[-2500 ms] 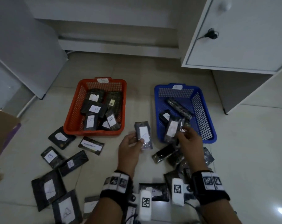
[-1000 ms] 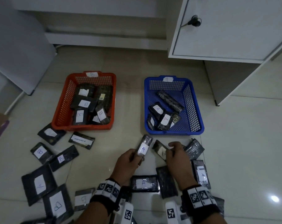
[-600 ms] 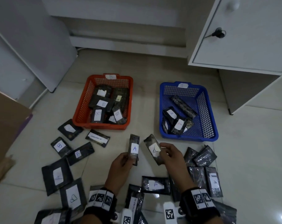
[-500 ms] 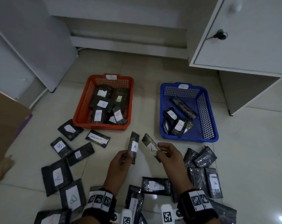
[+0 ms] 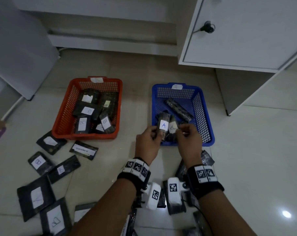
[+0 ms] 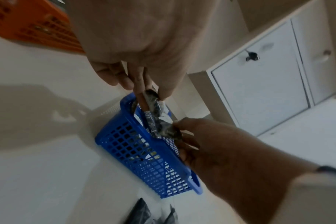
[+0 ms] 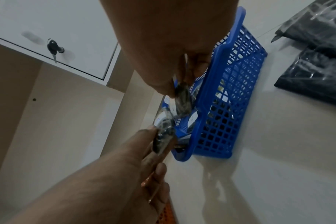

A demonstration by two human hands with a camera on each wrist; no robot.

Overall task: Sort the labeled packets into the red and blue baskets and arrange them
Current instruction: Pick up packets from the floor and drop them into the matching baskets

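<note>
Red mesh plastic basket (image 5: 64,116) at 10 o'clock, half full of B-labelled packets. More black plastic packets with white paper labels (image 5: 36,196) loose on the tiled floor (image 5: 246,150) at 8 o'clock. Left hand (image 5: 147,143) pinches the lower end of a black crinkly packet labelled A (image 5: 163,126). Right hand (image 5: 189,138) pinches a second black labelled packet (image 5: 173,128), both over the near rim of the blue mesh plastic basket (image 5: 206,133) at 12 o'clock. Packets look light, soft, glossy, likely slippery. Best held by an end seam, not the label.
</note>
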